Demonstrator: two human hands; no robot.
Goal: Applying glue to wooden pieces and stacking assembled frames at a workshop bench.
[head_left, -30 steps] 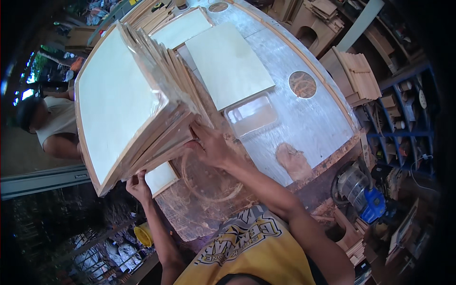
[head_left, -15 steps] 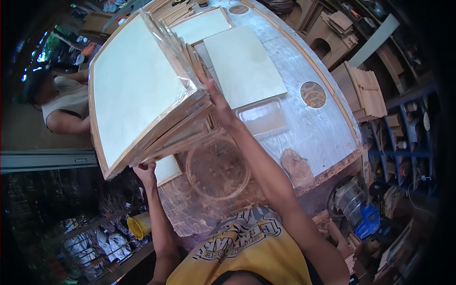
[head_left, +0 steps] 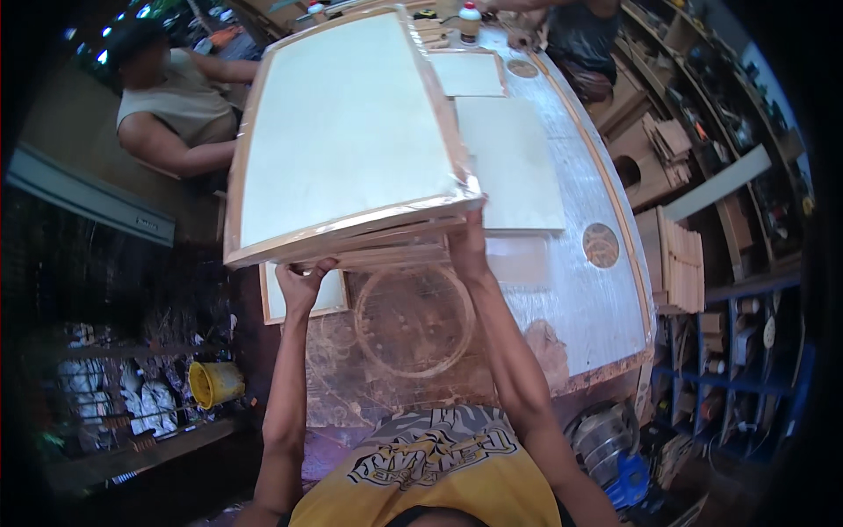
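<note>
A stack of white panels with light wooden frames, partly wrapped in clear plastic film, is held up over the left side of the worktable. My left hand grips its near edge from below, thumb against the wood. At the near right corner, my right hand is closed on the stack's side, its fingers partly hidden. A co-worker stands at the left with both arms reaching to the stack's left edge; that person's hands are mostly hidden. Beneath the stack, another framed white panel shows in part.
The worktable carries a loose pale board, a smaller framed panel, a crumpled cloth and a bottle. Another person stands at the far right. A yellow bucket and a vacuum cleaner flank the table.
The stack has swung from steeply tilted to flatter and squarer to me, with both my hands still on it. The view has shifted, and the person at the far right has come into sight.
</note>
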